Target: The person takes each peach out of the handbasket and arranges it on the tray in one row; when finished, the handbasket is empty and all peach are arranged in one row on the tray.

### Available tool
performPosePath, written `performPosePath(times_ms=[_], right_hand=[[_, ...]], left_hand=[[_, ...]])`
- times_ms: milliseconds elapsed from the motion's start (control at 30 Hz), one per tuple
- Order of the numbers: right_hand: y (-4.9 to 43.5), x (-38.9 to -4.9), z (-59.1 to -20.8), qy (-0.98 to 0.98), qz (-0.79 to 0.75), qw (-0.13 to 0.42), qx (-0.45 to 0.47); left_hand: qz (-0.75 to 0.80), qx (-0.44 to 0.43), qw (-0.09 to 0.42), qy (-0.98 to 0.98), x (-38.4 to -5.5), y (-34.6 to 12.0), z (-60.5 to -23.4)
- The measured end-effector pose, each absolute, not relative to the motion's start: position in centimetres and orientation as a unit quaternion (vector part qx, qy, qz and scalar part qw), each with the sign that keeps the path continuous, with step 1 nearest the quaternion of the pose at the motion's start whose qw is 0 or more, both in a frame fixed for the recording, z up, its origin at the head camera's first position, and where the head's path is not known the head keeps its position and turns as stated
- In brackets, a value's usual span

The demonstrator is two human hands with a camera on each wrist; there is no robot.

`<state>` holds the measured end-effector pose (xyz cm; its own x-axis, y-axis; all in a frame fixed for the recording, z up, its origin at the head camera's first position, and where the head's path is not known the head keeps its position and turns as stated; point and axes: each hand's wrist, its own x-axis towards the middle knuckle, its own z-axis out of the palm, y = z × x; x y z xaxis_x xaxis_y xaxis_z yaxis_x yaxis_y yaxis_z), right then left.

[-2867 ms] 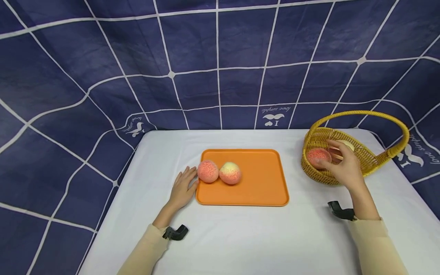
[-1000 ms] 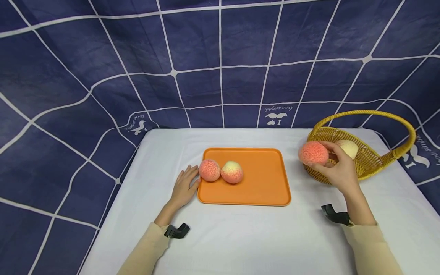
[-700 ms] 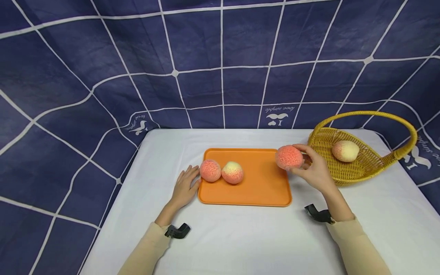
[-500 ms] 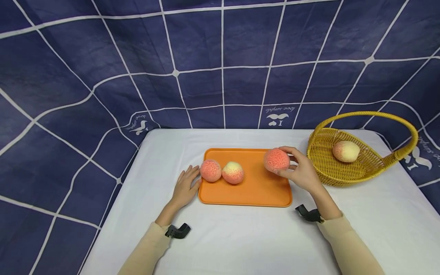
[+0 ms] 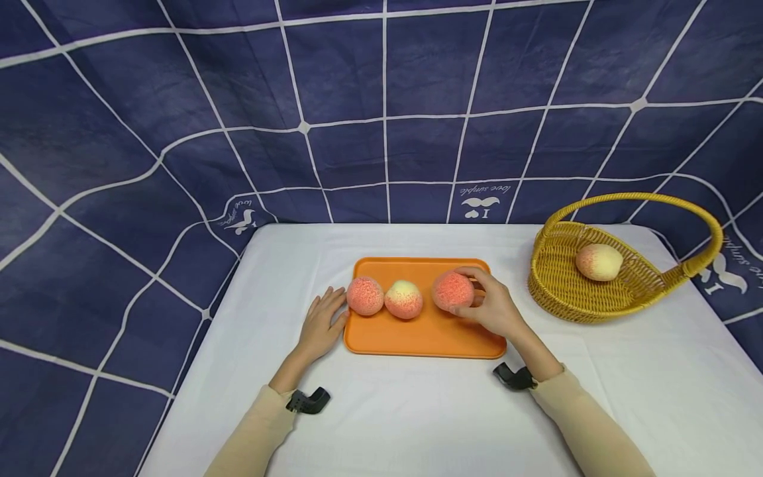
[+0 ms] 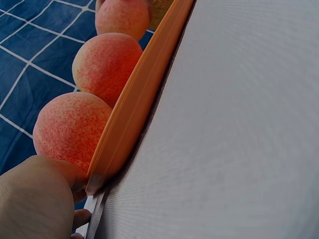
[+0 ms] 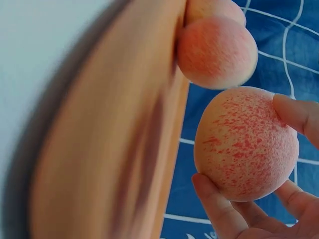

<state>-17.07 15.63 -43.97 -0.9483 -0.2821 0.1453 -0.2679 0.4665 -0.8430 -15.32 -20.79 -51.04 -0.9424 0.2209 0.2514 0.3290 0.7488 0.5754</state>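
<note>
Currently | right hand (image 5: 495, 307): gripping one peach (image 5: 451, 291) | left hand (image 5: 318, 327): relaxed | one tray (image 5: 420, 341): two other peaches (image 5: 365, 296) (image 5: 404, 300) | one basket (image 5: 559, 301): fourth peach (image 5: 599, 262)

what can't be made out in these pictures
Head: held peach, right side behind the right hand; right sleeve, cut off by the bottom edge.
Left wrist: left hand, cut off by left and bottom edges.
Right wrist: tray, near side blurred; far peach, partly hidden by middle peach, cut off by top edge.
</note>
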Motion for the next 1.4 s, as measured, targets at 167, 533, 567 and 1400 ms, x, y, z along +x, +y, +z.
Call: performPosePath(times_ms=[167, 533, 567, 1400], right_hand=[[15.1, -17.0, -44.8, 0.856, -0.486, -0.001, -0.178], [14.6, -17.2, -45.7, 0.848, -0.497, 0.01, -0.186], [14.5, -17.2, -45.8, 0.844, -0.503, 0.011, -0.188], [14.3, -17.3, -46.3, 0.84, -0.507, 0.033, -0.189]], left_hand=[[-0.318, -0.144, 0.08, -0.934, -15.3, -20.7, -51.0], [-0.311, -0.143, 0.075, -0.937, -15.4, -20.9, -51.2], [-0.311, -0.143, 0.076, -0.937, -15.4, -20.9, -51.2], [-0.316, -0.149, 0.09, -0.933, -15.4, -20.8, -51.3]])
